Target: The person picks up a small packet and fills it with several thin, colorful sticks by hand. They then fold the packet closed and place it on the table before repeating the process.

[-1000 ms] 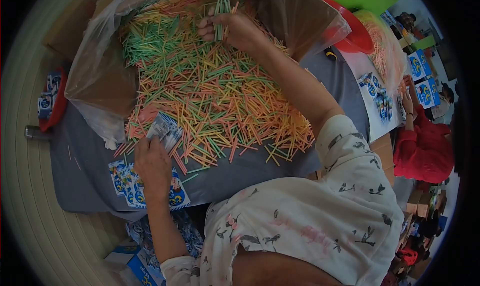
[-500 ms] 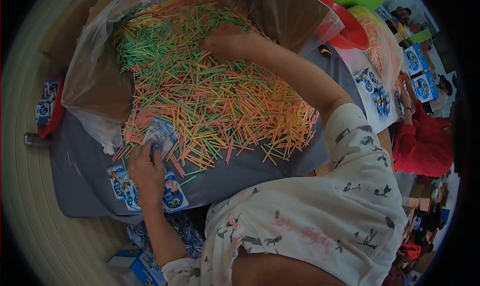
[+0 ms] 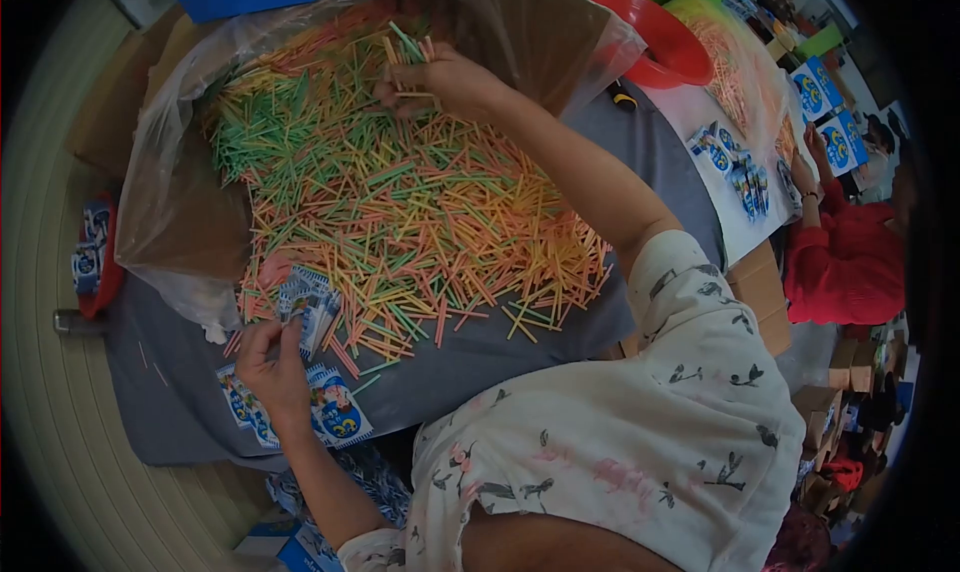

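Observation:
A large heap of thin pink, green, yellow and orange sticks (image 3: 400, 222) spreads from a plastic-lined box (image 3: 190, 212) onto a grey cloth. My right hand (image 3: 435, 82) is closed around a small bunch of sticks above the upper part of the heap. At the heap's lower left, my left hand (image 3: 272, 364) pinches the lower edge of a blue and white packet (image 3: 312, 307). Several flat blue packets (image 3: 337, 412) lie below and beside that hand, at the cloth's near edge.
A red basin (image 3: 665, 37) stands at the upper right, near more packets (image 3: 740, 172) on a white surface. A co-worker in red (image 3: 845, 262) is at the far right. At the left edge, a red tray (image 3: 108, 272) holds packets beside a metal cylinder (image 3: 75, 322).
My right hand has risen from the heap with sticks now showing in its fingers. The camera view has shifted, and a blue object has come into view at the top.

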The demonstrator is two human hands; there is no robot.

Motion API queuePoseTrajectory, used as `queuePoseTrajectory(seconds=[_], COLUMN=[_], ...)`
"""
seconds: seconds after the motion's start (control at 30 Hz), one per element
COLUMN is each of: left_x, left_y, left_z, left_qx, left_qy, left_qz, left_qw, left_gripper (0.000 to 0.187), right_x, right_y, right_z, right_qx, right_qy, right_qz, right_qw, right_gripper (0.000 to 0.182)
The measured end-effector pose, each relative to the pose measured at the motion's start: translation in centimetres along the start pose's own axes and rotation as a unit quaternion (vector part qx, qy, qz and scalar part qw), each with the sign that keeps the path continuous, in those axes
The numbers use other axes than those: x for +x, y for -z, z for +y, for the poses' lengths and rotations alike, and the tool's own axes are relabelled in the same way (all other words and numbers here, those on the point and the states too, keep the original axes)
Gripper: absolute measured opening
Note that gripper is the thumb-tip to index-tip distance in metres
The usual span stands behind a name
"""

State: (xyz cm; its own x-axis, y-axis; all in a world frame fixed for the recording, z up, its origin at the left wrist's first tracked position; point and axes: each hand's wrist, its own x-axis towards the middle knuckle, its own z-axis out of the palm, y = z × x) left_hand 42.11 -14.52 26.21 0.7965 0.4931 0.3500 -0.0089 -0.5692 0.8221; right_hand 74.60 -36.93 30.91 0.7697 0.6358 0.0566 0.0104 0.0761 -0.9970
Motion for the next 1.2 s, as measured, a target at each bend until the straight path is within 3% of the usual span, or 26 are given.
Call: queuePoseTrajectory(seconds=[0.1,0.2,0.3,0.4,0.6,0.73,0.9,1.0,1.03,1.2], left_x=[0.4,1.0,1.7,2.1,3.8,5.0,5.9,6.3,6.5,7.4], left_y=[-2.6,-5.0,-6.4,-7.4,-8.4,-9.5,-10.4,-10.8,-10.7,-10.6], left_z=[2.5,4.5,5.4,5.2,6.1,6.1,6.1,5.8,5.4,5.0], left_qx=[-0.118,-0.193,-0.201,-0.192,-0.191,-0.219,-0.208,-0.222,-0.225,-0.212], left_qy=[-0.008,0.002,0.02,0.012,-0.017,-0.002,-0.015,0.0,0.0,-0.005], left_qz=[-0.013,-0.046,-0.07,-0.072,-0.067,-0.077,-0.085,-0.066,-0.062,-0.067], left_qw=[0.993,0.98,0.977,0.979,0.979,0.973,0.974,0.973,0.972,0.975], left_gripper=[0.011,0.01,0.009,0.01,0.01,0.01,0.012,0.013,0.013,0.013], right_x=[-1.3,-0.5,-1.1,-0.6,-1.5,-2.1,-2.5,-2.4,-2.3,-3.8], right_y=[-0.7,0.0,0.0,0.5,0.4,0.0,-1.4,-1.4,-1.5,-4.5], right_z=[-0.9,0.9,0.6,0.7,-1.1,-1.5,-1.5,-1.2,-1.4,-4.1], right_qx=[0.056,0.102,0.095,-0.031,0.168,0.227,0.166,0.22,0.203,0.089], right_qy=[-0.073,-0.092,-0.055,0.058,0.1,0.049,0.015,0.047,0.061,0.156], right_qz=[0.066,0.032,0.008,0.022,-0.017,-0.002,0.035,-0.056,-0.07,-0.111], right_qw=[0.994,0.99,0.994,0.998,0.981,0.973,0.985,0.973,0.975,0.977], right_gripper=[0.016,0.014,0.01,0.008,0.005,0.006,0.019,0.033,0.047,0.06])
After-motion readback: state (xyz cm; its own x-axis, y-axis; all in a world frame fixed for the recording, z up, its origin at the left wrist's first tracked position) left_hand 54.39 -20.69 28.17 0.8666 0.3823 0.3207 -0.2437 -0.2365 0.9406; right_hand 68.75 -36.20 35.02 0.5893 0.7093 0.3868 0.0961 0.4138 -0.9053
